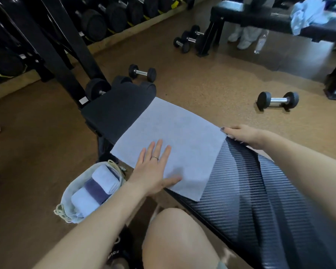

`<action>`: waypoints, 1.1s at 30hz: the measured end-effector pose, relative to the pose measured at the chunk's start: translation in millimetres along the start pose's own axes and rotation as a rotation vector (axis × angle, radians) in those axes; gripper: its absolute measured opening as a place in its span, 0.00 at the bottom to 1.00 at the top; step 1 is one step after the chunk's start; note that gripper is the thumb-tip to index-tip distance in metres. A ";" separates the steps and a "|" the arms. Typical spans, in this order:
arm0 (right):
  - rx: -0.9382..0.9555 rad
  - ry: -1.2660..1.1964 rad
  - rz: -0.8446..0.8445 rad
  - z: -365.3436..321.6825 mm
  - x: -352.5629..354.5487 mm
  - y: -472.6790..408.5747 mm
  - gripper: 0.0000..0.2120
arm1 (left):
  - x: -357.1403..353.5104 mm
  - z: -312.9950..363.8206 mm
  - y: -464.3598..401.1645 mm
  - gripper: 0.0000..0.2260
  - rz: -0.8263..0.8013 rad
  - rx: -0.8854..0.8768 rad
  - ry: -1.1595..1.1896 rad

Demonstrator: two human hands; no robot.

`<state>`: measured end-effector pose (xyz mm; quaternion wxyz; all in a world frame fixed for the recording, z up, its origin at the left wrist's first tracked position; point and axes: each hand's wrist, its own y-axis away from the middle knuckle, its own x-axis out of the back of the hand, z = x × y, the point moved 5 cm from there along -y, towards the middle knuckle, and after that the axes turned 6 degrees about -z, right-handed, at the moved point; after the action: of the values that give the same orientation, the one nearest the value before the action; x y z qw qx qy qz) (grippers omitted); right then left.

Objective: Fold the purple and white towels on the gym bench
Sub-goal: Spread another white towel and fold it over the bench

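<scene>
White towel (171, 140) spread flat across the padded gym-bench surface (250, 191), one corner hanging over the near edge. Left hand (153, 171) laid flat on the towel's near-left part, fingers straight and splayed, pressing, nothing clasped. Right hand (241, 134) at the towel's right corner, grip pinching the cloth edge there. Beside the bench on the floor, a mesh bag (70, 193) holding folded towels (97, 189), white and purple. Dumbbell (277, 100) well apart on the floor.

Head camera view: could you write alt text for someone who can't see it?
A pale towel lies spread on a black gym bench; the left hand presses it flat while the right hand pinches its corner. A basket of folded towels sits on the floor.
</scene>
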<state>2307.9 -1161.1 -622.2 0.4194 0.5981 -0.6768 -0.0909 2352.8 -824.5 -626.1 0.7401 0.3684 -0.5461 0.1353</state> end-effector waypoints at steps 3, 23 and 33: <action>0.001 -0.224 -0.031 -1.3 -3.8 -4.8 0.20 | 1.8 1.0 1.3 0.51 -0.002 0.008 -0.032; -0.218 -0.320 -0.071 -3.0 -11.7 -18.3 0.07 | 8.1 6.4 5.5 0.46 -0.034 0.029 -0.109; -0.121 -0.346 -0.010 -7.6 -6.6 -11.3 0.02 | 33.7 81.4 30.2 0.14 0.148 -0.495 0.114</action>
<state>2320.9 -1155.4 -627.5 0.3316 0.5505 -0.7292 -0.2351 2289.3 -866.8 -572.8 0.8254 0.1270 -0.5454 0.0721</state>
